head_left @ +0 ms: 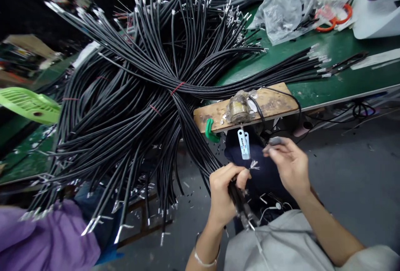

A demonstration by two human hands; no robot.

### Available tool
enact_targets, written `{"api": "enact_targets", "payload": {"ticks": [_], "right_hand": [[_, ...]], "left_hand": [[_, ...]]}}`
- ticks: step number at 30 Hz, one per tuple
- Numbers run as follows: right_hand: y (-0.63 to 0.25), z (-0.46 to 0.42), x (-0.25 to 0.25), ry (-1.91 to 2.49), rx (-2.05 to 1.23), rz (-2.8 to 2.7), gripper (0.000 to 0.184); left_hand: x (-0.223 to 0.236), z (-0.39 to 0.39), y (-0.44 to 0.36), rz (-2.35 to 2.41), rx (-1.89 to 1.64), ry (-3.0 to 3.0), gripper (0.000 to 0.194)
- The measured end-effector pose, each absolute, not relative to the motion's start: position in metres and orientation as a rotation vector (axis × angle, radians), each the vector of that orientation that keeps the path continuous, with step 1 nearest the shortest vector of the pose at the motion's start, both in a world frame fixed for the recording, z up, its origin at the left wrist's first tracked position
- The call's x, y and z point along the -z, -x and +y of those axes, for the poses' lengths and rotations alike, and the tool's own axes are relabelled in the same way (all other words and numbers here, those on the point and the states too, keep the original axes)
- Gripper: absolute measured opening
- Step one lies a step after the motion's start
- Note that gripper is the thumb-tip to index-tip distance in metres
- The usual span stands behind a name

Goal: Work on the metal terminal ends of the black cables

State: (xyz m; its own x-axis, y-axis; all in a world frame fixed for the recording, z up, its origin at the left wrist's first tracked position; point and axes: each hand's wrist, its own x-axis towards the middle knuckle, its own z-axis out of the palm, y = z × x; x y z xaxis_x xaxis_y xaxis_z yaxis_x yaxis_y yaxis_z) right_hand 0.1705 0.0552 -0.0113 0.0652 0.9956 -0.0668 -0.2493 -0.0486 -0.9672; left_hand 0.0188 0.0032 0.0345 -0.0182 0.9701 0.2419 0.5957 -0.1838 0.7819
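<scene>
My left hand (225,190) is closed around a bundle of black cables (203,154) that runs down from the pile on the table. Between its thumb and forefinger a cable end sticks out, its bare wire strands (254,165) splayed to the right. My right hand (290,165) hovers a little to the right of those strands, thumb and fingertips pinched together. A dark grey cover shows on one of its fingers; anything in the pinch is too small to make out. Just above the strands, a light blue clip (243,144) hangs from a motor-like device (239,108) wrapped in tape.
The device sits on a wooden board (278,98) at the edge of the green table (340,83), beside a green clamp (211,131). Orange-handled scissors (334,21), plastic bags (281,15) and a cutter (348,63) lie behind. A purple sleeve (53,237) of another person shows at lower left.
</scene>
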Motion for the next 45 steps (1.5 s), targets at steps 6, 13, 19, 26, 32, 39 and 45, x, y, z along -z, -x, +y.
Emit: {"api": "enact_targets", "payload": {"ticks": [6, 13, 19, 26, 32, 39, 45], "right_hand": [[-0.163, 0.044, -0.005, 0.909, -1.474, -1.232, 0.043], [-0.163, 0.057, -0.001, 1.185, -1.237, -1.258, 0.016], [-0.183, 0.050, -0.007, 1.223, -1.257, -1.399, 0.023], [-0.175, 0.044, -0.008, 1.306, -1.188, -1.393, 0.015], [-0.163, 0.036, 0.000, 1.305, -1.154, -1.273, 0.019], [-0.170, 0.050, 0.009, 1.013, -1.446, -1.146, 0.014], [-0.163, 0.056, 0.013, 0.660, -1.671, -1.149, 0.014]], "left_hand": [[-0.029, 0.004, -0.018, 1.628, -1.016, -1.846, 0.017], [-0.024, 0.003, -0.018, 1.595, -1.000, -1.842, 0.010], [-0.022, 0.006, -0.023, 1.640, -1.069, -1.810, 0.009], [-0.020, 0.007, -0.026, 1.677, -1.079, -1.830, 0.012], [-0.021, 0.007, -0.027, 1.702, -1.093, -1.787, 0.013], [-0.024, 0.006, -0.024, 1.689, -1.037, -1.818, 0.020], [-0.032, 0.006, -0.021, 1.654, -0.952, -1.880, 0.026]]}}
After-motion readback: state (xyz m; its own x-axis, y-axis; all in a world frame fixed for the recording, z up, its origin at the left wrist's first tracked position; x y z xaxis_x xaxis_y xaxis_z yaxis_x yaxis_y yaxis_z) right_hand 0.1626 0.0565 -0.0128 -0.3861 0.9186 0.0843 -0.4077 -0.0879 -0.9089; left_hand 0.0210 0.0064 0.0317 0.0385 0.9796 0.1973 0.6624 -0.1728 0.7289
